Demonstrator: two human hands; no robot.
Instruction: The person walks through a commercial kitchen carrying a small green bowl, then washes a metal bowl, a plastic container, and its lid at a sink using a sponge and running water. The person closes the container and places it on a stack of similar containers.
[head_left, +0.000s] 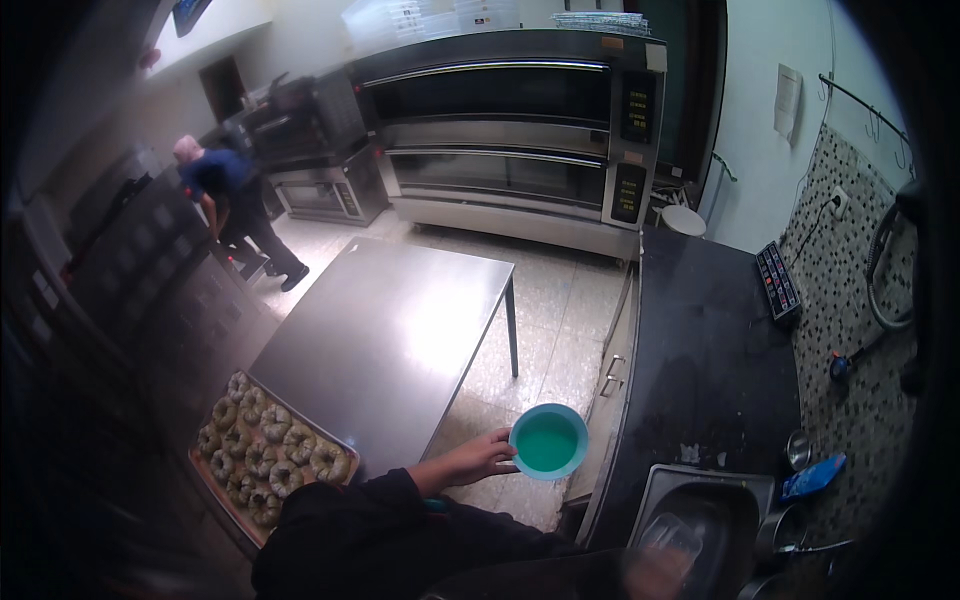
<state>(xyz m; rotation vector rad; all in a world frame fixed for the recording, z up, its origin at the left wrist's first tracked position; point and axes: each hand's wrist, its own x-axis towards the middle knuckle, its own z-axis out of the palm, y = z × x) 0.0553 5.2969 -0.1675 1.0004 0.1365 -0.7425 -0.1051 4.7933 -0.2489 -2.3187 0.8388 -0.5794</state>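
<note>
My left hand grips the rim of a turquoise bowl, thumb and fingers at its left side. The bowl is level, and what looks like liquid lies in it, tinted green by the bowl. It is above the floor, between the steel table and the dark counter. Low in the picture, my right hand is blurred over the metal sink. It holds a clear plastic container, whose exact shape is smeared by motion.
A tray of crescent-shaped pastries sits on the near left of the steel table. On the dark counter are a metal cup, a blue packet and a saucepan. A deck oven stands behind; a person bends at left.
</note>
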